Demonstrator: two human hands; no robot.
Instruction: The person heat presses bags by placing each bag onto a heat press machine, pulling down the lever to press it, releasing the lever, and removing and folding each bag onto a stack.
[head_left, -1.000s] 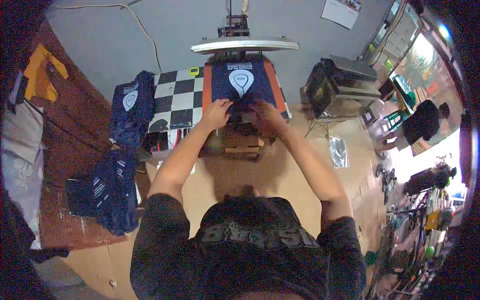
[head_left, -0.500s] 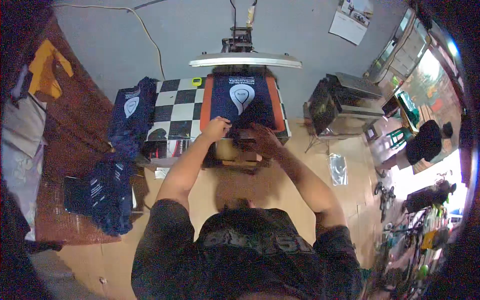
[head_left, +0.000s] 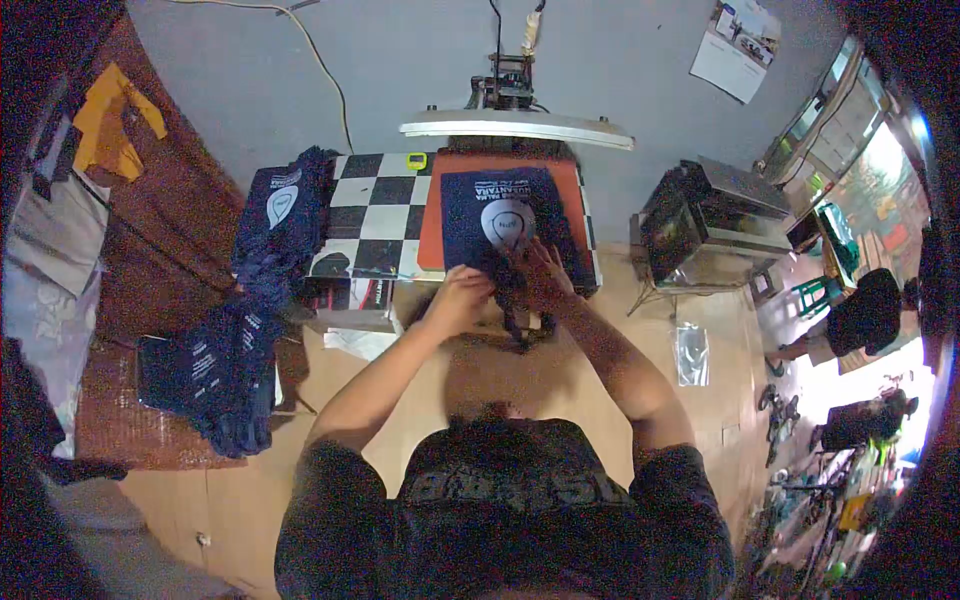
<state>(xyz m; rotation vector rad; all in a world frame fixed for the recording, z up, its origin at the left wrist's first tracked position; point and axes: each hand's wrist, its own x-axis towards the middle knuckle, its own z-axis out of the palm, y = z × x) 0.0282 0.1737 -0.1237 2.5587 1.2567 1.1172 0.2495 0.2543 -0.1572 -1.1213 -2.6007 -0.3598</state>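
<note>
A navy T-shirt with a white printed emblem and lettering lies on the orange pad of a heat press. My left hand is closed, its fingers pinching the near left part of the shirt. At the near right of the emblem, my right hand rests on the fabric with its fingers stretched out. Bunched dark cloth hangs between my hands at the near edge. Behind the shirt, the press's upper plate is raised.
On the left, a checkered tabletop carries a small yellow device. Other navy shirts are draped beside it, with more navy garments lower left. A dark glass-fronted cabinet stands right. Farther right is another person.
The shirt has slid towards me, baring orange pad along its far edge. My right hand has moved up onto the fabric by the emblem. The whole view has shifted slightly.
</note>
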